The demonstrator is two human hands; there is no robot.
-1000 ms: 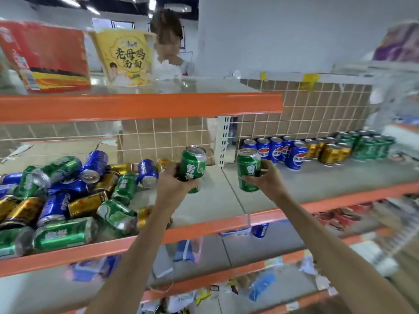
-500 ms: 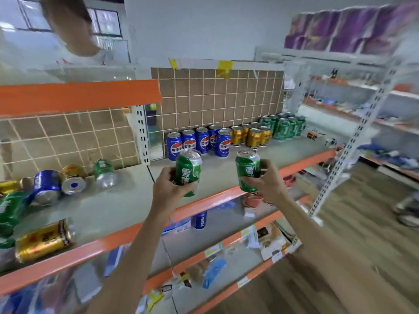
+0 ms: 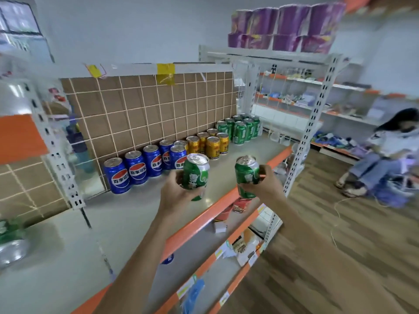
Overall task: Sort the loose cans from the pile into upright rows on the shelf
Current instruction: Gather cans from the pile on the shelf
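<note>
i am mid-carry, my left hand [image 3: 179, 193] and right hand [image 3: 260, 185] each wrapped round an upright green can above the shelf [image 3: 226, 177], which next belong beside the green row [image 3: 240, 130] at the far end.

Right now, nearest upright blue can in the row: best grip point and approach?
Grip the nearest blue aluminium can round its mid-body, coming from the open shelf-front side. It stands upright at the row's end; the brown tiled backboard blocks the rear and another blue can crowds one side.
</note>
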